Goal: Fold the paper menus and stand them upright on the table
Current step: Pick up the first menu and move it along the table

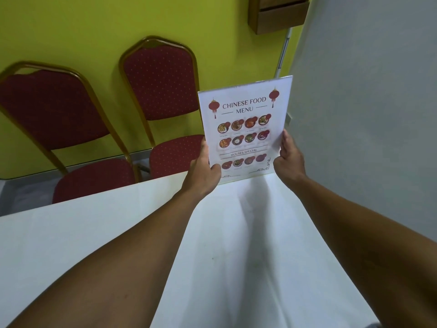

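At the far edge of the table (236, 233), head view: menu (244, 129) held upright, printed face toward the camera, bottom edge at or just above the white cloth — contact not confirmable. Left hand (204, 168) closed on the lower left edge, thumb across the front. Right hand (287, 159) closed on the lower right edge, fingers (285, 138) behind the sheet.

Risks, as judged: standing so close to the far edge, liable to tip backward off the table on release. A second panel faintly visible along the top and right edges; if spread too narrowly, no stable footing. Cloth creased directly below the menu — an uneven base, likely to let the bottom edges slide apart.

Surface: white cloth, smooth apart from long fold ridges. Room: two red padded chairs (156, 91) with gold frames beyond the table, against a yellow-green wall (71, 27); grey wall to the right; wooden box (276, 15) mounted high.
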A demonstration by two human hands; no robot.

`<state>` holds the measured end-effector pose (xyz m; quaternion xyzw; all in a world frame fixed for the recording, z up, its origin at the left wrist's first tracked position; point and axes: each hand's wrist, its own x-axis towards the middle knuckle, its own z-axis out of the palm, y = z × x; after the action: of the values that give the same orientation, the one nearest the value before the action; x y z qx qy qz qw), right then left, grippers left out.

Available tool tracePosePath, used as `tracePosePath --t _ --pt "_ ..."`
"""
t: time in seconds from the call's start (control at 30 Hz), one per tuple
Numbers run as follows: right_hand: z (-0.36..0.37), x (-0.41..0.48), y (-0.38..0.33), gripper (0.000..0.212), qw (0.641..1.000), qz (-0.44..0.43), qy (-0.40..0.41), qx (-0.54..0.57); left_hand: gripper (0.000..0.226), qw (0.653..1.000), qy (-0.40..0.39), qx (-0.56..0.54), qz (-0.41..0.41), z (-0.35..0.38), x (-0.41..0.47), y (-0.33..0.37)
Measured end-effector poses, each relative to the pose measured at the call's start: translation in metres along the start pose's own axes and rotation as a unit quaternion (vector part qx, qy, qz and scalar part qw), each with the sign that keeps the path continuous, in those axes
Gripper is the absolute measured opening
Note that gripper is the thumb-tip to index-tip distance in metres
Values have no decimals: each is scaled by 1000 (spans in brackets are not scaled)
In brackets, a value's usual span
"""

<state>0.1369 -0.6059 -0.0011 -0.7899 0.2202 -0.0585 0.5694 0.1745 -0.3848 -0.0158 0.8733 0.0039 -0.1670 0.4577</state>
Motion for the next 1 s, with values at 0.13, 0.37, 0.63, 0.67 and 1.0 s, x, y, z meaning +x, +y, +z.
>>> tracePosePath --t 0.13,0.37,0.63,0.67,1.0 --pt "2 -2 11 87 999 16 -30 -10 90 1000 -2 14 -10 6 3 -7" --pt "1 -6 11 87 997 29 -64 -38 91 999 7 40 -24 11 -2 0" --pt "4 -7 10 65 998 19 -31 -45 98 998 0 43 -34 7 -7 2" --pt "4 -8 9 57 998 17 -28 -48 99 998 -1 49 -38 7 -7 3" --pt "12 -17 -9 68 997 -33 -2 -67 96 997 4 75 -24 -1 -14 21"
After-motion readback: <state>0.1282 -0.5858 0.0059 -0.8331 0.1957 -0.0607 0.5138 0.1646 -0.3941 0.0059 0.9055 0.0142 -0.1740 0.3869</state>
